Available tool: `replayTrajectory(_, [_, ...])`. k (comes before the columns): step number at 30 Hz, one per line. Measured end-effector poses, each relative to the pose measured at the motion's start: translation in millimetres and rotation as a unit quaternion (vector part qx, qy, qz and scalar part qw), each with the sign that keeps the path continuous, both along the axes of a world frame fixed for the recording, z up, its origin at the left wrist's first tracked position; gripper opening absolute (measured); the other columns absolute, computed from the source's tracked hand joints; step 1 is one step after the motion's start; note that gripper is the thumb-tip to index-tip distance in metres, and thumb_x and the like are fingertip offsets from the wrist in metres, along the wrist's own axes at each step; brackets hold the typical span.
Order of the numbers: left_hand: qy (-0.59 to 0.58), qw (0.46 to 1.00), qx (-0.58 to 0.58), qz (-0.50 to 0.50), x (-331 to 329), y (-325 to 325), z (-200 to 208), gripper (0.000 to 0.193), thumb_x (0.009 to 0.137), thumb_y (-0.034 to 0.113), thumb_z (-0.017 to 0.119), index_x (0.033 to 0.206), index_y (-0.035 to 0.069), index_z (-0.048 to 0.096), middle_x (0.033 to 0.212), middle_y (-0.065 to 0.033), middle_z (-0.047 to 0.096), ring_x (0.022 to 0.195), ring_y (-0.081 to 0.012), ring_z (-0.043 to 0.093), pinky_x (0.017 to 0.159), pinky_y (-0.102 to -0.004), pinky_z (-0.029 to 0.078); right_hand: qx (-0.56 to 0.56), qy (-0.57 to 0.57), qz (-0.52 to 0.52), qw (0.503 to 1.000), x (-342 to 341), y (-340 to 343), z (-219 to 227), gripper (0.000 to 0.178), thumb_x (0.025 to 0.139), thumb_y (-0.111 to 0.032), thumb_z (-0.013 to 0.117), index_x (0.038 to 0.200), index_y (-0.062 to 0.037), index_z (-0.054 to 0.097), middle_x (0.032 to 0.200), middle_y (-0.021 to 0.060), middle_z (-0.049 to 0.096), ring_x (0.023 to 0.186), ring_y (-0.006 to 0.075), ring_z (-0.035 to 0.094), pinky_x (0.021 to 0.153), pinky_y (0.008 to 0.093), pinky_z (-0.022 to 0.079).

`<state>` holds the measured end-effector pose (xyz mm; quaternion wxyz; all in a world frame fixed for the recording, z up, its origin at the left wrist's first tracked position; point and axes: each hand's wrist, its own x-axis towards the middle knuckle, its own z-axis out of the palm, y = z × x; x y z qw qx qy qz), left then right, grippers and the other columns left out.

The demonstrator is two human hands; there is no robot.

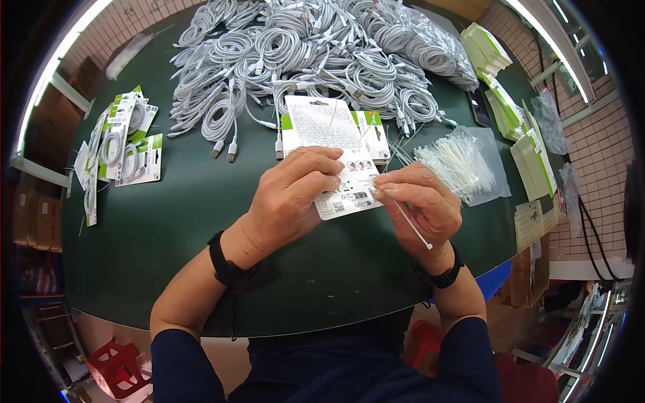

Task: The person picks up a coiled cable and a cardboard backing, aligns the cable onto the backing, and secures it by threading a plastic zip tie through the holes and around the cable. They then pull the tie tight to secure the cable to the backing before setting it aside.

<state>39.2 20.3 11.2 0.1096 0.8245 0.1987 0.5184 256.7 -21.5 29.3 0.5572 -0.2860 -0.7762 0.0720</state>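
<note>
A white packaging card (322, 127) with fine print, icons and a hanging slot at its top is tilted up over the table's middle. My left hand (299, 181) grips its left edge, fingers bent across the front. Pinched between my right hand's (420, 201) thumb and forefinger, at the card's lower right edge, is a white cable tie (414, 227); its head end points down toward my wrist. A thin pale strip (333, 113) shows against the upper part of the card. Behind it lie more green-and-white cards (376, 138), partly hidden.
A large heap of coiled grey USB cables (282, 50) covers the far side. Loose white cable ties (457, 164) spill from a clear bag at right. Stacked cards (510, 114) line the right edge. Carded cables (124, 144) lie at left. A dark phone-like object (479, 107) rests near the bag.
</note>
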Motion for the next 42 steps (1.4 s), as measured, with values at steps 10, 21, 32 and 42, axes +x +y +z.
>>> replayTrajectory(10, [-0.004,1.000,0.003,0.001,0,-1,-2,0.031,0.065,-0.006,0.082,0.086,0.003,0.060,0.096,-0.0094,0.069,0.101,-0.0311,0.072,0.081,-0.0377,0.060,-0.028,-0.009,0.023,0.999,-2,2,-2,0.031,0.074,0.009,0.082,0.099,-0.0046,0.069,0.093,0.0123,0.075,0.077,0.0230,0.071,0.065,0.0303,0.055])
replayTrajectory(21, [0.006,1.000,0.006,0.001,2,-4,3,0.030,0.065,-0.005,0.081,0.085,0.002,0.060,0.095,-0.0094,0.068,0.100,-0.0314,0.072,0.079,-0.0376,0.060,-0.056,-0.018,0.031,0.998,-1,1,1,0.024,0.080,0.008,0.080,0.097,-0.0048,0.069,0.094,0.0154,0.074,0.079,0.0220,0.071,0.067,0.0306,0.055])
replayTrajectory(32, [0.087,0.991,0.099,0.000,0,-47,36,0.023,0.073,0.006,0.083,0.084,0.001,0.064,0.091,-0.0113,0.071,0.083,-0.0300,0.074,0.066,-0.0348,0.058,-0.355,0.010,0.224,0.908,23,-1,27,0.015,0.077,0.006,0.081,0.086,-0.0052,0.078,0.087,0.0064,0.073,0.076,0.0134,0.068,0.063,0.0244,0.051])
replayTrajectory(42, [0.023,0.994,-0.081,-0.069,15,-56,32,0.012,0.085,0.006,0.079,0.088,0.002,0.068,0.081,-0.0096,0.071,0.069,-0.0220,0.068,0.058,-0.0300,0.052,-0.498,0.114,0.306,0.803,23,12,14,0.013,0.073,-0.004,0.086,0.081,-0.0022,0.076,0.079,0.0074,0.067,0.074,0.0141,0.062,0.061,0.0251,0.044])
